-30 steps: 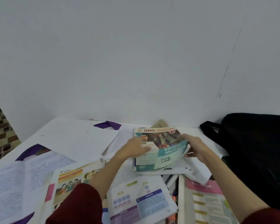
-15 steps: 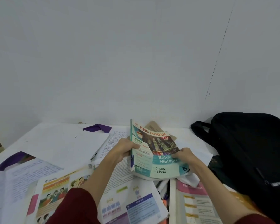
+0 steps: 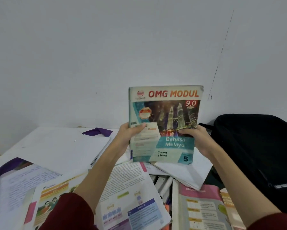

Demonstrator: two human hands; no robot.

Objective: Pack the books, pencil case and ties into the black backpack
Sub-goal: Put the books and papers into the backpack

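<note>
**Workbook held upright over the counter in both hands**

Workbook (image 3: 165, 123), a thin softcover titled "OMG MODUL 9.0 Bahasa Melayu", stands upright in the air above the middle of the counter (image 3: 45, 145), front cover toward the camera. The left hand (image 3: 129, 132) grips its left edge, thumb curled over the cover and fingers hidden behind. The right hand (image 3: 197, 138) grips the right edge the same way, thumb on the cover. Both hands are closed around the book at about mid-height.

The cover is glossy, teal and white, with a night photo of twin towers, a handwritten name and a large 5 at the lower right. Its top corners look worn.

Black backpack (image 3: 255, 151), soft fabric and rounded, sits at the right edge of the counter against the wall (image 3: 106, 47), just beside the right hand. Open textbooks (image 3: 131, 193) with colourful printed pages lie overlapping along the near edge, one with a pink heading (image 3: 199, 205) toward the near right corner. An exercise book with handwritten lines (image 3: 15, 185) lies at the near left. A white sheet (image 3: 59, 151) covers the left part, and a purple strip (image 3: 98, 131) lies by the far edge. Pens (image 3: 164, 185) show in a gap between the books.

The counter is white and smooth; the wall behind is plain pale grey with a thin dark crack (image 3: 220, 57) on the right. Dark red sleeves (image 3: 69, 213) cover both forearms.
</note>
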